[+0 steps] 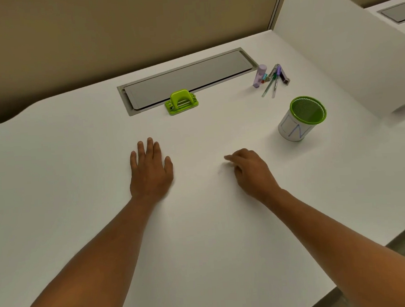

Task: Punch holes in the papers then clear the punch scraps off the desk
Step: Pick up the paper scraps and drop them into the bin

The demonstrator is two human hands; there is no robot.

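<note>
Grip: my right hand (250, 171) has fingertips pinched narrow on the desk (77, 162) mid-surface, scrap too small to confirm; left hand (150, 171) flat, holding nothing. Hole punch (181, 102) near back edge. No papers visible. Risk: tiny scraps slip the pinch, scatter. Green-rimmed cup (301, 120) toward right edge; blue handwriting, approx. "IN".

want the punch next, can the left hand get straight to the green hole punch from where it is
Probably yes. The left hand lies flat on the desk, and the green hole punch sits beyond it, slightly right, with only bare desk between.
</note>
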